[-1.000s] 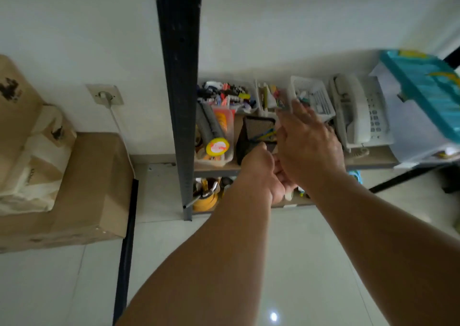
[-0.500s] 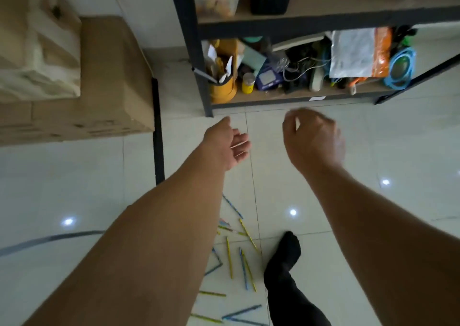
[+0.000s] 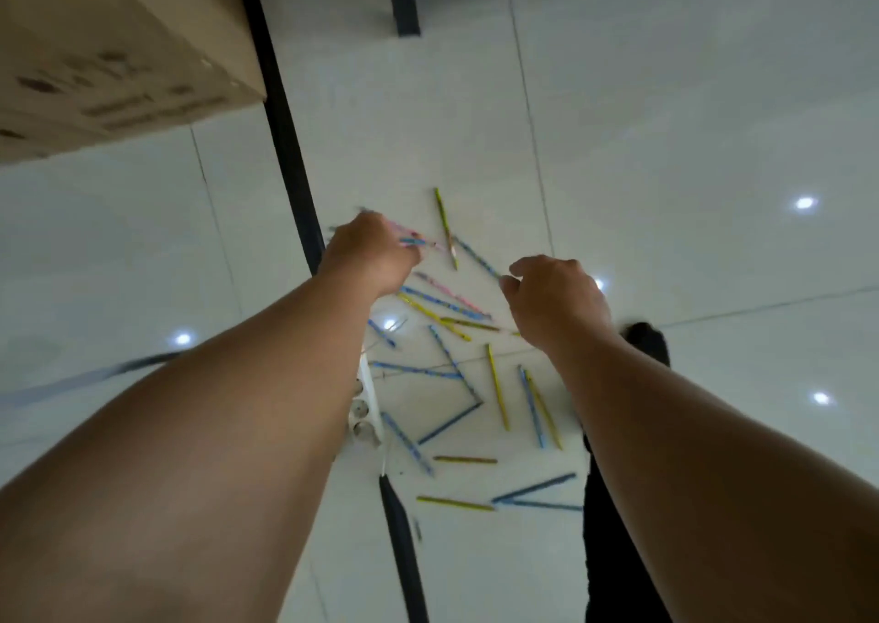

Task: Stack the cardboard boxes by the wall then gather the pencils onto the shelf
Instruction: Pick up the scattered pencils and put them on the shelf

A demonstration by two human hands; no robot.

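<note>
Head view.

1. Left hand (image 3: 368,254): lowered to the far left edge of the scattered pencils (image 3: 442,304), back of the hand towards the camera, fingers curled under. The ends of a blue pencil (image 3: 413,241) and a pink one show just past the knuckles. The fingertips are hidden and the area is blurred, so it cannot be told whether the hand grips these pencils or only touches them.

2. Right hand (image 3: 559,301): held above the right side of the scatter, fingers loosely curled, thumb and forefinger close together. Their tips meet the near end of a blue patterned pencil (image 3: 475,257). Whether that pencil is pinched cannot be told.

3. Pencils: blue, yellow and pink, lying loose on the pale tiled floor (image 3: 666,147) between and below the two hands, at many angles, several crossing each other.

4. Cardboard box (image 3: 109,51): on the floor at the upper left, well apart from the pencils, beside a black floor stripe (image 3: 285,137).

5. A white power strip (image 3: 367,403) lies just beside the left forearm. A foot in a black sock (image 3: 647,337) stands behind the right wrist.
</note>
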